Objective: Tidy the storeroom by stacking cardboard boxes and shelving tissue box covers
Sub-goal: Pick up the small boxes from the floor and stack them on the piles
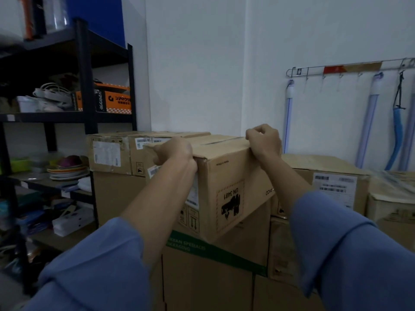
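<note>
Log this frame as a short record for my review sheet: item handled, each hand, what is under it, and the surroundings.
item handled: cardboard box, its UN 3481 label upside down
left hand: grips the box's top near edge
right hand: fingers curled at the box's top right corner
underneath: green-banded box, part of a stack of cartons; contact unclear
left side: black shelf unit holding an orange box and plates
right wall: hook rail
</note>
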